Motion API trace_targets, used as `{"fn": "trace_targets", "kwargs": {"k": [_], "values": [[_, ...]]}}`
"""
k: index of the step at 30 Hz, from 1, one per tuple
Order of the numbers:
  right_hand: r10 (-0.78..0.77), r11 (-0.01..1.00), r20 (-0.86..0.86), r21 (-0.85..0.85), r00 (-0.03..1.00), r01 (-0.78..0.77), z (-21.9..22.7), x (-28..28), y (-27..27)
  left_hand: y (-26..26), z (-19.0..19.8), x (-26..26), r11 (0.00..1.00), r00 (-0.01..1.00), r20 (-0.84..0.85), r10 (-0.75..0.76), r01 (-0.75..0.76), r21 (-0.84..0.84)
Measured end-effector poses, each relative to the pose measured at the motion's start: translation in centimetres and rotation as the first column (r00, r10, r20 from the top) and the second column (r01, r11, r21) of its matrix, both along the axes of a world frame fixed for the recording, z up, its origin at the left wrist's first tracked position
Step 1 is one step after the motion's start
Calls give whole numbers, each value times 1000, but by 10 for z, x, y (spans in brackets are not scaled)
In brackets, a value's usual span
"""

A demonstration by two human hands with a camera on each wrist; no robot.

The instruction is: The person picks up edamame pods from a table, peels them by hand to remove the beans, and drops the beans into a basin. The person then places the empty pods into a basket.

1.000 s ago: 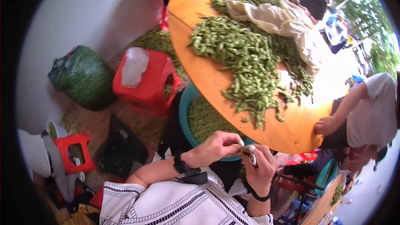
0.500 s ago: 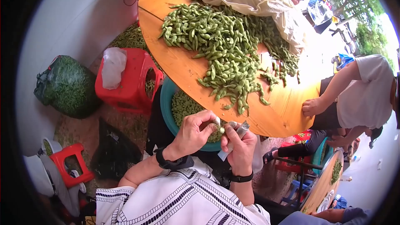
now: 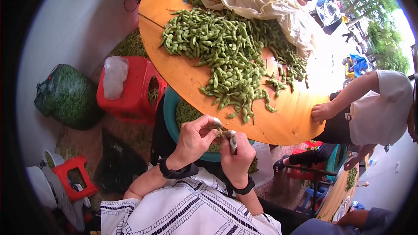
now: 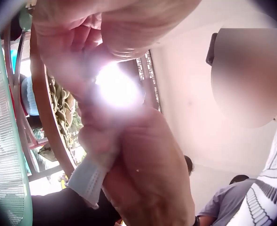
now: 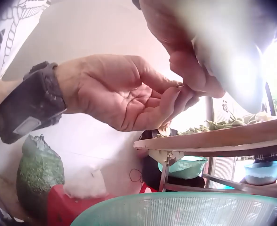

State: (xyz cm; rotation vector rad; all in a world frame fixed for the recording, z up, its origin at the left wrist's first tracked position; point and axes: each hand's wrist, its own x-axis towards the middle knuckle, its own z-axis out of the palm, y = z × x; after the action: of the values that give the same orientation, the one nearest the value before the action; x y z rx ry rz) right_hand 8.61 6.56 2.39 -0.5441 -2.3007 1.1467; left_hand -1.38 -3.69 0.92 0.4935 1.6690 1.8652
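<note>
My left hand (image 3: pixel 191 143) and right hand (image 3: pixel 237 159) meet over a teal basin (image 3: pixel 170 109) at the table's edge. Between their fingertips they pinch a small green soybean pod (image 3: pixel 219 132), mostly covered by fingers. Pale wrapping covers some fingertips; a whitish strip (image 4: pixel 87 181) hangs from the right hand in the left wrist view. Shelled green beans (image 3: pixel 186 115) lie in the basin under my hands. A large heap of green pods (image 3: pixel 213 39) is spread on the round wooden table (image 3: pixel 283 130), just beyond the hands.
Cream cloth (image 3: pixel 261 4) lies across the heap's far side. At left stand a red stool (image 3: pixel 130 104) with a plastic bag on it, a full dark net sack (image 3: pixel 67 95) and a black bag (image 3: pixel 119 161). A person's hand (image 3: pixel 322 112) rests on the table at right.
The head view has swung, so the table shifted left in the picture. Both hands stay together at the pod; the pale bean visible at the fingertips half a second ago no longer shows.
</note>
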Motion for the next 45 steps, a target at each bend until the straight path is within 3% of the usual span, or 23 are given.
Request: {"fn": "trace_targets", "kwargs": {"k": [2,8,11,12,14,16,17,18,20,22,24,26,27,28,29,30,31,32,35,36,39,41,45], "values": [[-26,962,-67,269,997,43,-1,-4,-4,-2,-2,-1,999,999,-47,-12,11,-30],[-41,972,-87,227,995,59,-3,8,-2,-8,-1,-2,995,991,-90,-101,99,-30],[-131,991,18,42,991,130,5,30,7,-9,1,-5,976,797,-599,-84,-55,-211],[-187,981,-7,53,982,187,1,42,14,-9,4,-10,976,795,-601,-85,-53,-209],[-318,947,-8,32,948,318,21,58,21,-6,17,-26,971,606,-795,-1,-190,-146],[-463,885,-26,50,886,464,8,85,40,5,23,-41,967,603,-796,41,-225,-120],[-531,845,31,99,847,526,6,96,46,13,23,-50,963,603,-796,60,-244,-113],[-532,804,31,330,846,494,3,106,57,22,24,-58,959,602,-795,78,-263,-105],[-597,723,160,533,786,440,-14,127,71,40,24,-74,954,556,-829,54,-273,-122],[-573,708,153,587,805,392,-21,138,75,56,18,-85,917,485,-874,-24,-339,-213],[-544,693,153,636,825,340,-20,139,76,62,11,-91,920,507,-861,-38,-318,-228],[-538,842,213,190,815,506,-11,132,68,62,8,-93,939,591,-803,80,-314,-137],[-541,840,213,183,814,510,-10,125,65,59,12,-91,939,643,-751,148,-330,-98],[-480,872,171,-17,860,490,-8,116,63,55,14,-90,939,643,-753,141,-327,-104],[-423,873,116,-214,899,438,-5,105,62,49,16,-88,961,792,-594,145,-256,-107],[-417,874,119,-219,901,434,0,94,59,43,17,-85,978,903,-407,136,-189,-92],[-321,900,85,-283,943,332,8,80,56,38,19,-81,986,937,-332,107,-144,-88],[-224,912,43,-343,974,225,15,66,52,34,15,-76,990,953,-295,71,-104,-99],[-135,898,7,-421,991,125,29,26,40,22,22,-51,995,967,-247,-56,34,-93],[-142,894,12,-427,990,133,28,17,37,20,21,-44,996,967,-243,-72,60,-59],[37,941,-54,-333,998,-53,23,4,27,11,20,-29,991,983,-139,-119,109,-81],[20,930,-63,-364,998,-41,21,3,18,7,8,-24,934,932,315,-180,62,352],[64,907,-15,-417,998,-65,18,7,12,4,-11,-19,865,808,464,-362,105,491]]}}
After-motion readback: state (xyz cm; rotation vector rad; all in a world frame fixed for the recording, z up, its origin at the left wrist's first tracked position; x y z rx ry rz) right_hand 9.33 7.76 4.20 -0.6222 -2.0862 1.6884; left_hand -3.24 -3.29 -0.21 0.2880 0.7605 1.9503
